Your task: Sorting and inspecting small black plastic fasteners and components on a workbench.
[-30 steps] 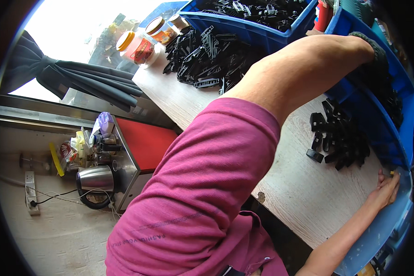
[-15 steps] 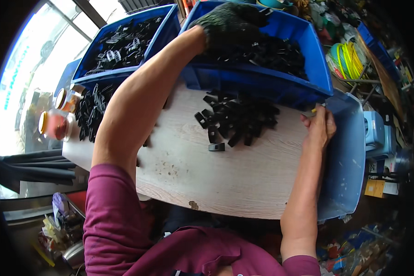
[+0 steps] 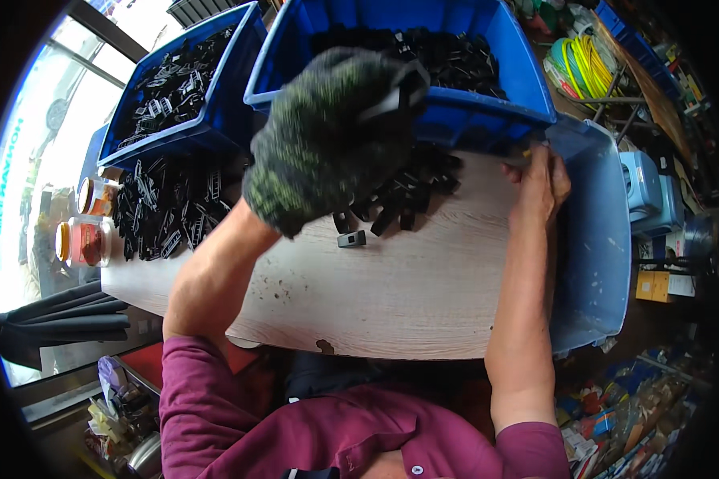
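My left hand (image 3: 327, 136), in a dark green and black knit glove, is raised high over the table in front of the big blue bin (image 3: 487, 108). Its fingers are closed on a small black plastic part (image 3: 411, 84), blurred by motion. Below and behind the glove lies a pile of black plastic parts (image 3: 419, 184), partly hidden. One separate black part (image 3: 351, 239) sits at the pile's near edge. My bare right hand (image 3: 542, 188) is by the rim of the pale blue tub (image 3: 595, 263), its fingers closed round a small tool with a yellow bit (image 3: 526, 153).
Another blue bin (image 3: 156, 132) full of black parts stands at the back left. More black slotted strips (image 3: 164, 203) are heaped on the table (image 3: 391, 303) beside two lidded jars (image 3: 88, 242). Beyond the tub are coiled yellow hose (image 3: 587, 64) and blue canisters (image 3: 643, 188).
My left hand has come back out of the big bin toward me, a black part in its fingers. The right hand stays by the tub. The whole view has shifted slightly.
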A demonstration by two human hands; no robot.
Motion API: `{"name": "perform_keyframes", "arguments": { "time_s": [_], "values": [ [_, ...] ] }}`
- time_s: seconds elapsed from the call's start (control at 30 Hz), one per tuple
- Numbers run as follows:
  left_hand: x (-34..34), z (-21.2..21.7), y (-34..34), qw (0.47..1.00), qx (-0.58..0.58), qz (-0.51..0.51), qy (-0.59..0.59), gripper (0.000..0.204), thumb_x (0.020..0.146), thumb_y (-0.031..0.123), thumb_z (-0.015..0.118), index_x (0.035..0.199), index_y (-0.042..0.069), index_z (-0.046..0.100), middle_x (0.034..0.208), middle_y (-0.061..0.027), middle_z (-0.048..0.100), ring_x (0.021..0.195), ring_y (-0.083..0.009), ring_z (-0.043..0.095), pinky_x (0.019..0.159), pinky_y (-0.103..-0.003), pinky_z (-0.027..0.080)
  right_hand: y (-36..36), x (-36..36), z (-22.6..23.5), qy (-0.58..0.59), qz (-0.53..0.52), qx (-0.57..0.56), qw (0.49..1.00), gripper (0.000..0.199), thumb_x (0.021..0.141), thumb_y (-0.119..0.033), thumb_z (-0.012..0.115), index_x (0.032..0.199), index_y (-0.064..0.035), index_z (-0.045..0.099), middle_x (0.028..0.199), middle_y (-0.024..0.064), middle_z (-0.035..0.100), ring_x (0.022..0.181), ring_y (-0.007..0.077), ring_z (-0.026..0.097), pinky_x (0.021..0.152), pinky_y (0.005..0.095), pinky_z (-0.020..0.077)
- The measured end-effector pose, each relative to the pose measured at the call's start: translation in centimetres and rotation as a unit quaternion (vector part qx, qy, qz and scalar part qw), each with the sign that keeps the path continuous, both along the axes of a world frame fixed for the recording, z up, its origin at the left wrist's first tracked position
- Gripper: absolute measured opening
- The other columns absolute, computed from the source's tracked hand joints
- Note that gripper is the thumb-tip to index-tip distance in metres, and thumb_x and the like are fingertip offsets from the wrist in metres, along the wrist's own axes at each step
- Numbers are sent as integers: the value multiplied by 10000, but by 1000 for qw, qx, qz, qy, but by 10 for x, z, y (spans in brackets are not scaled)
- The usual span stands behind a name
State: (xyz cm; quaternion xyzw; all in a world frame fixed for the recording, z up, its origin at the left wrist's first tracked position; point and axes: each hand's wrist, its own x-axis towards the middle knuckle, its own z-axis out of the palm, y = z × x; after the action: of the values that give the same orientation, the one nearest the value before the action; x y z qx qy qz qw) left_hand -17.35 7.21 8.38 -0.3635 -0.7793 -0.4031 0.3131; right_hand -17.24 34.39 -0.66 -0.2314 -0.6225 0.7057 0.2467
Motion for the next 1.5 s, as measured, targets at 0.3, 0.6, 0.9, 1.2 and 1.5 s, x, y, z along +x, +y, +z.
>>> {"name": "perform_keyframes", "arguments": {
  "time_s": [0.3,0.6,0.9,1.2,1.5],
  "values": [
    [31,-56,5,970,-217,95,-60,499,755,265,766,1209,104,637,1172,-179,629,1075,-402,589,880,-508,512,-5,2,5,0,20,-3,1000,206,872,-213,695,801,-57,581,521,-7,433,440,94,426,593,352,592],
    [38,-44,5,975,-187,85,-86,531,763,281,758,1245,100,627,1214,-206,608,1111,-417,570,935,-523,481,-1,0,0,10,20,-9,1000,194,871,-205,691,826,-49,584,532,3,459,445,93,437,574,341,584],
    [27,0,-6,994,-100,35,34,371,815,22,682,1180,85,659,1059,-150,682,960,-327,677,810,-404,564,2,0,-5,13,19,-9,1000,210,896,-229,686,889,-36,604,634,15,495,449,94,457,523,305,575],
    [-25,24,-11,993,-96,70,7,303,900,56,667,1201,95,660,1054,-103,715,935,-192,708,791,-300,568,-3,2,2,-13,34,-9,999,204,923,-230,669,936,-37,605,799,25,536,490,100,452,521,275,551],
    [-83,36,3,907,-279,4,-316,382,935,204,647,1281,48,603,1158,-136,688,1047,-175,663,892,-307,527,-2,2,1,-3,24,-14,1000,190,917,-207,671,902,-33,596,745,20,531,478,86,432,546,297,559]
  ]
}}
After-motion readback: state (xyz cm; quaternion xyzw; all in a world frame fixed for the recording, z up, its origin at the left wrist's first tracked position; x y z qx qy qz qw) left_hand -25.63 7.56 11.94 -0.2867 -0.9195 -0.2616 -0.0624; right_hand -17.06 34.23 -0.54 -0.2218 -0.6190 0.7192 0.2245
